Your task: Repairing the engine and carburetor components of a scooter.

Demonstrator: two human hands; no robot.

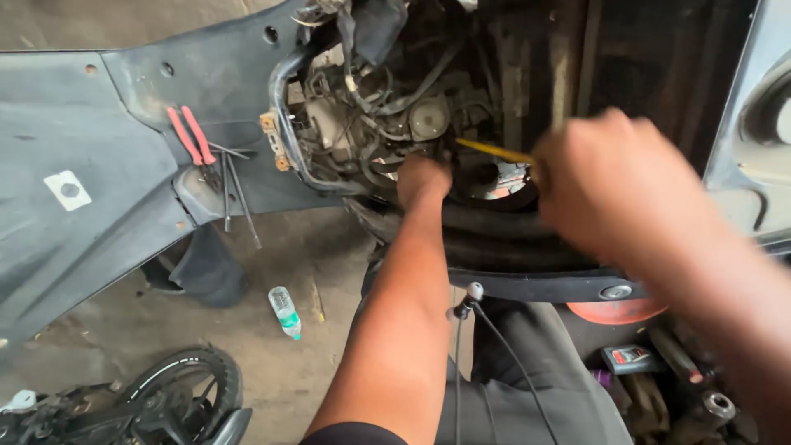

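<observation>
Here the left hand (pixel 423 179) reaches deep into the opened scooter body, its fingers curled down among the hoses and wiring (pixel 375 99) beside the round engine part (pixel 429 118); whether it grips anything there I cannot tell, since the fingertips are hidden. The right hand (pixel 614 185), nearer the camera and blurred, is closed round a yellow-shafted tool (pixel 494 151) whose tip points toward the spot just above the left hand, seemingly so one hand steadies while the other works. Well to the left of both hands, red-handled pliers (pixel 193 137) and thin metal rods (pixel 235 189) lie on the grey body panel (pixel 74 124), kept within reach. Below the left forearm, a small plastic bottle (pixel 285 311) lies on the floor (pixel 272 363).
</observation>
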